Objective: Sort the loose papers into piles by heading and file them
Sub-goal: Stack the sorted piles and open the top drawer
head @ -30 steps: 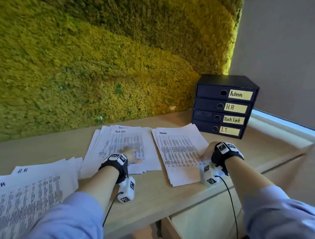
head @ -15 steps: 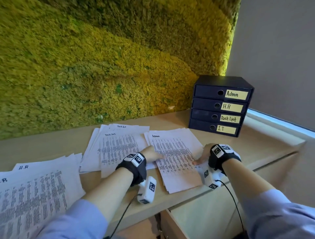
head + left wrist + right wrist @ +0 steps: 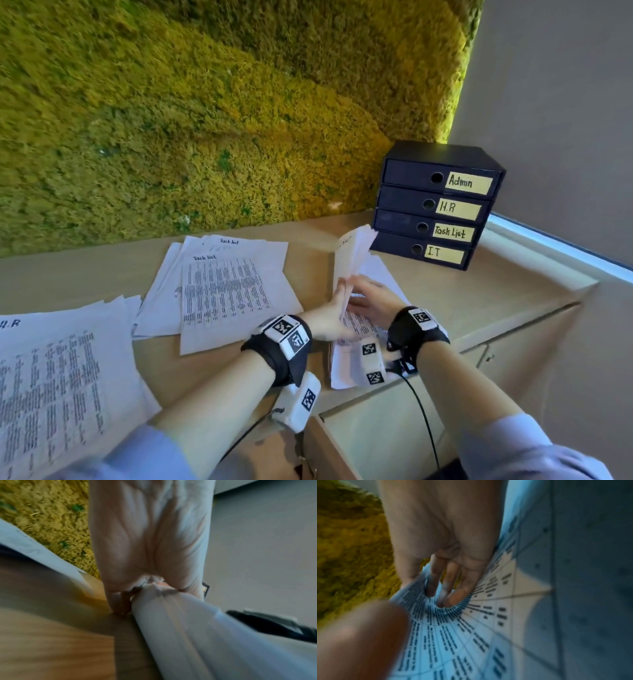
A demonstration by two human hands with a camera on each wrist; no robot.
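Note:
The Admin pile (image 3: 354,257) is tipped up on its long edge between both hands, in front of the black drawer box (image 3: 407,202). My left hand (image 3: 337,301) holds it from the left and my right hand (image 3: 364,296) from the right, with fingers curled on the sheets. In the left wrist view the left hand (image 3: 147,585) closes on the white stack (image 3: 205,642). The right wrist view shows the right hand (image 3: 443,595) with fingers inside bent printed sheets (image 3: 488,615). The Task List pile (image 3: 222,291) lies flat mid-table and the H.R pile (image 3: 51,377) at the near left.
The box's four shut drawers are labelled Admin (image 3: 469,182), H.R (image 3: 457,209), Task List (image 3: 452,233) and I.T (image 3: 443,255). A moss wall (image 3: 205,120) backs the wooden table (image 3: 78,270). The table's front edge (image 3: 513,322) runs close by my right wrist.
The Admin pile lay flat under my right hand. My left hand left the Task List pile and came across; both hands now hold the Admin pile tipped up on edge.

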